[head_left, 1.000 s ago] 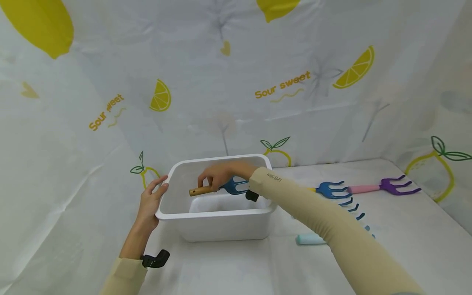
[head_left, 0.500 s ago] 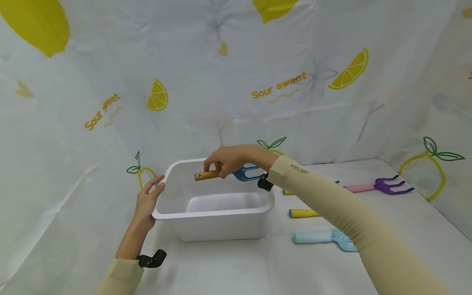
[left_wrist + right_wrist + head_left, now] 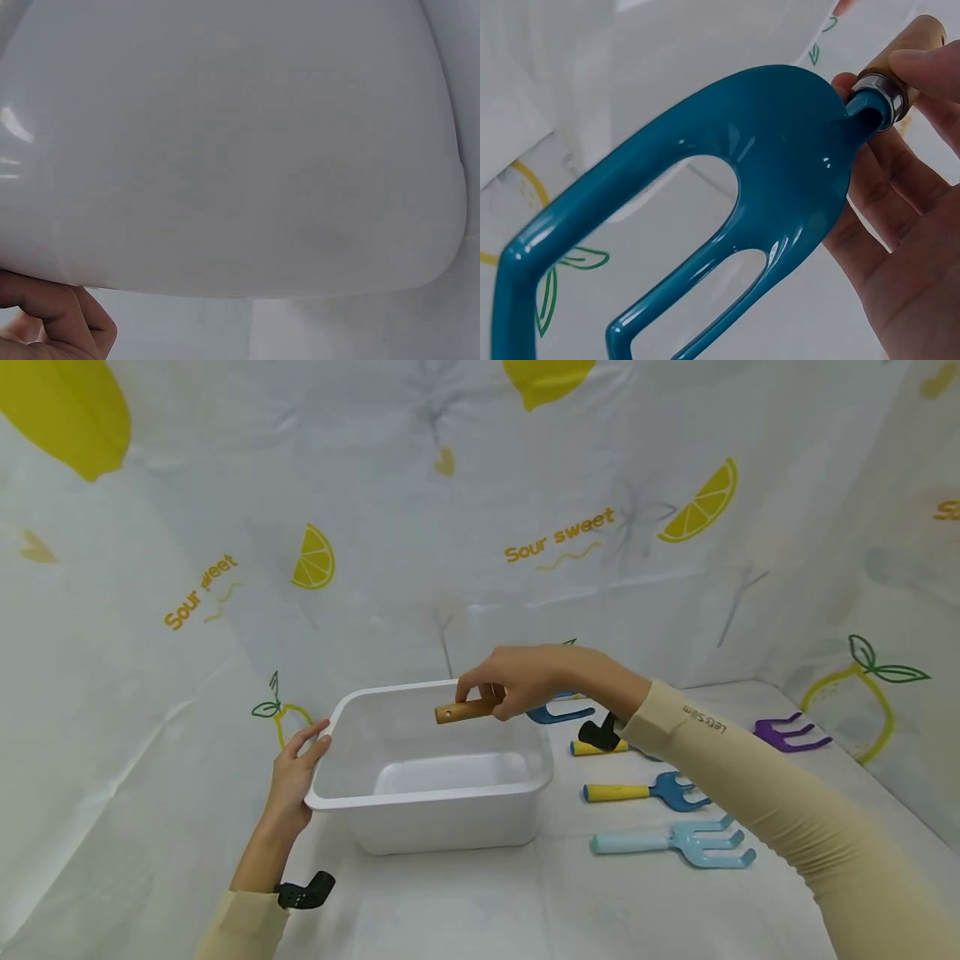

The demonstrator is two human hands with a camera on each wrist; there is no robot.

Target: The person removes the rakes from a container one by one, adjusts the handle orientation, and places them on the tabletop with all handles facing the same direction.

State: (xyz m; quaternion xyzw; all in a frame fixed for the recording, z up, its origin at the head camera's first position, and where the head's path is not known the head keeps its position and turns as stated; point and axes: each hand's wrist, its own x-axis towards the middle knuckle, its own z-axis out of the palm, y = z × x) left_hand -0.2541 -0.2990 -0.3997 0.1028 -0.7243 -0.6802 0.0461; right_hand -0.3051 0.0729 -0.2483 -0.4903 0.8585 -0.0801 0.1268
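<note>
My right hand [image 3: 528, 681] grips a garden hand rake by its wooden handle [image 3: 459, 712], above the right part of a white plastic tub [image 3: 431, 828]. In the right wrist view the blue rake head [image 3: 787, 142] with bent tines fills the middle, and a metal collar [image 3: 885, 94] joins it to the handle. At the tub's left rim, my left hand [image 3: 292, 777] holds on, its fingers over the edge. The left wrist view shows the tub's wall [image 3: 247, 150] and part of the left hand [image 3: 56, 319]. No tool shows inside the tub.
Right of the tub lie a light-blue hand rake [image 3: 697, 843], a blue one with a yellow handle [image 3: 618, 792], another yellow handle [image 3: 596, 748] and a purple rake head [image 3: 791, 735]. A lemon-printed sheet [image 3: 420, 568] hangs behind.
My right hand has lifted the wooden-handled rake from inside the tub and carried it right. My left hand stays on the rim. The view has shifted slightly.
</note>
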